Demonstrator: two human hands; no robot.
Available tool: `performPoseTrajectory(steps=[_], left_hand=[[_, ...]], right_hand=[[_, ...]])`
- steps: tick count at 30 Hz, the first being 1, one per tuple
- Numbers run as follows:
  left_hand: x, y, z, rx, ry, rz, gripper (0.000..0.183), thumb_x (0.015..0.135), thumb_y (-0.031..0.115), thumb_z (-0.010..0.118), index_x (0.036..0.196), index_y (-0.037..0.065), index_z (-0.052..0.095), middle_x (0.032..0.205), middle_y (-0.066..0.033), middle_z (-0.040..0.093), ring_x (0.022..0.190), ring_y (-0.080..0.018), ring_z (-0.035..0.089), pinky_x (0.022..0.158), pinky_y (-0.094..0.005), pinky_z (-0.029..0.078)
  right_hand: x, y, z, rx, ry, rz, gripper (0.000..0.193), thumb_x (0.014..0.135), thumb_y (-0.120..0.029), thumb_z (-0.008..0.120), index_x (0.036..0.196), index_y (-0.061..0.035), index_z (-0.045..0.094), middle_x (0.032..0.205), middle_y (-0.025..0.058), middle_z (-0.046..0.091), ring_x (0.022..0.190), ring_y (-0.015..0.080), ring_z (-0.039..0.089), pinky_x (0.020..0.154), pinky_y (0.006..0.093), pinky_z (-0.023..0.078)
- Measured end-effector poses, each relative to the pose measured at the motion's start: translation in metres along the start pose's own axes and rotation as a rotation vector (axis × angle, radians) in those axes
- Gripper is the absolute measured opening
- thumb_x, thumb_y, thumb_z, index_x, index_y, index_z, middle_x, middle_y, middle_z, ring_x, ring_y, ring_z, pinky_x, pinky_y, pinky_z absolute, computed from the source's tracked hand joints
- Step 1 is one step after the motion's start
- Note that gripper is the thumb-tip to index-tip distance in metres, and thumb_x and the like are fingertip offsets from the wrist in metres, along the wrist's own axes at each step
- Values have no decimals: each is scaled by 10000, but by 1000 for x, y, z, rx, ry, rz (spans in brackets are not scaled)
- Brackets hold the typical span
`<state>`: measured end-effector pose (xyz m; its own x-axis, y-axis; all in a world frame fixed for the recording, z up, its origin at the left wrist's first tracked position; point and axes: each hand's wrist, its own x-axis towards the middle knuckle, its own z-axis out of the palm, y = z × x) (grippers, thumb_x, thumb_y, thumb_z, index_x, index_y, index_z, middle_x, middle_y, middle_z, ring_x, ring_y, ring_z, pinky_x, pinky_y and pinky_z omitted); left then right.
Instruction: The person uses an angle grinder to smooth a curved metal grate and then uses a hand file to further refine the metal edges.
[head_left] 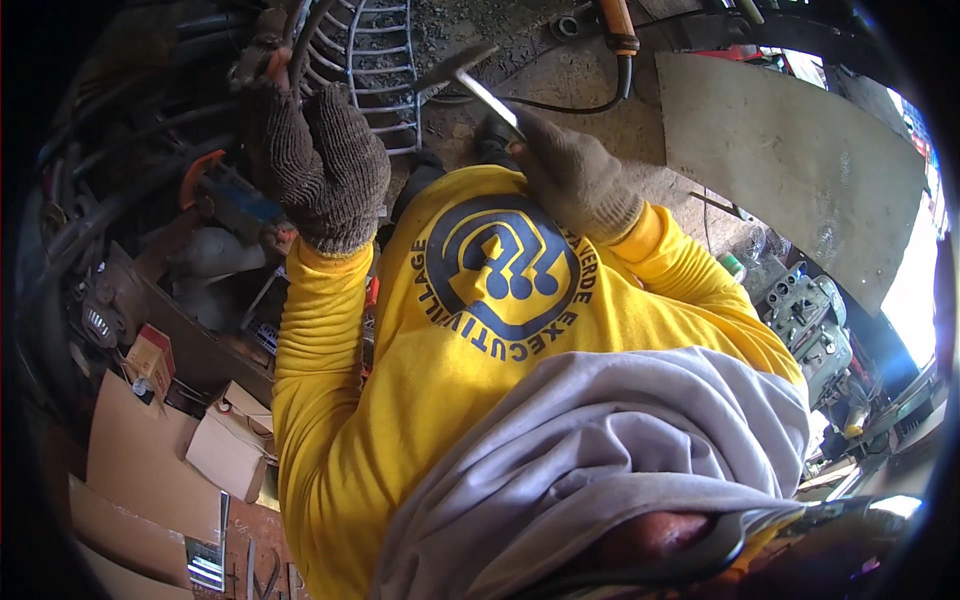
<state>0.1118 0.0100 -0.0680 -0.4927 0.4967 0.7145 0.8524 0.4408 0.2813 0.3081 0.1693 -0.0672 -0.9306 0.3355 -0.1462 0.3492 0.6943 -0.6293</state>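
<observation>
My left hand [335, 165], in a brown knitted glove, is raised at the upper left with its fingers closed around a dark curved bar [302, 50]. Its grip is partly hidden by the glove. My right hand [570, 170], gloved alike, is wrapped around the bright metal handle of a hammer [485, 98]. The hammer's dark head points up and left, near a curved grey metal grille [382, 72] of parallel rungs. That grille lies just beyond my left hand.
An orange-handled tool [620, 25] with a black cable lies at the top. A large metal sheet [790, 150] stands on the right, above a grey-green machine part [810, 320]. Cardboard boxes [230, 440] sit at the lower left, with dark clutter [130, 270] above them.
</observation>
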Motion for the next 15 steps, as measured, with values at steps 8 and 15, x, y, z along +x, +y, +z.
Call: performPoseTrajectory(steps=[8,15], left_hand=[[7,2,1,-55,28,0,371,906,2,591,1248,-140,567,1178,-260,649,1060,-383,648,961,-435,504],[3,0,5,-132,33,9,345,905,10,610,1221,-125,594,1137,-243,669,997,-357,668,925,-419,518]], right_hand=[[0,-5,7,69,235,-40,408,961,-138,605,1356,-45,564,779,72,659,692,121,641,639,260,513],[0,-14,-17,541,198,300,373,961,-218,590,1303,-72,572,910,170,705,833,357,709,732,410,559]])
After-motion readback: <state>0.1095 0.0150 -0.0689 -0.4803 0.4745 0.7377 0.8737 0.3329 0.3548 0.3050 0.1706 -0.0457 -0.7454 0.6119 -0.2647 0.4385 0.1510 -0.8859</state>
